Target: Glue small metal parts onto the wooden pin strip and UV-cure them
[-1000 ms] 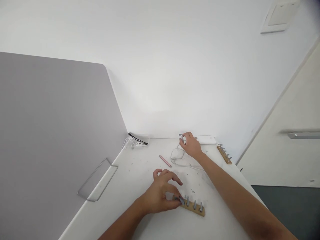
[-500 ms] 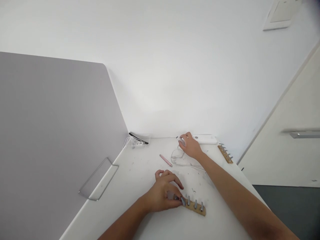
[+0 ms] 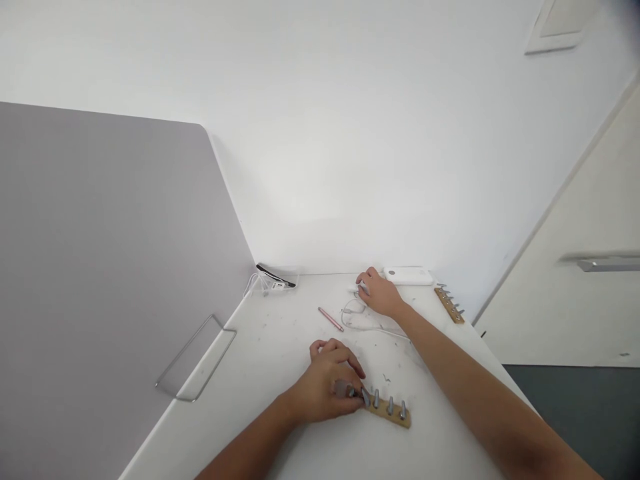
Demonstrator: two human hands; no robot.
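Near the front of the table, my left hand (image 3: 327, 383) pinches the left end of a wooden hook rack (image 3: 387, 410), a short strip with several upright metal hooks. Its fingers cover that end, and the strip's free end points right. Farther back, my right hand (image 3: 379, 295) is closed around a small white object (image 3: 355, 289), only partly visible between the fingertips; its kind I cannot make out. A thin white cable (image 3: 370, 329) loops on the table just below this hand and runs under the forearm.
A pink pen (image 3: 331, 319) lies mid-table. At the back wall are a white power bank-like block (image 3: 409, 276) and a clear tray (image 3: 287, 273) with cables. A second hook rack (image 3: 450, 307) lies at the right edge. A wire frame (image 3: 197, 390) stands out at the left edge, by a grey panel (image 3: 110, 253).
The small white object in my right hand has tipped lower toward the tabletop, with the hand shifting slightly. My left hand stays on the hook rack. The view has shifted a little.
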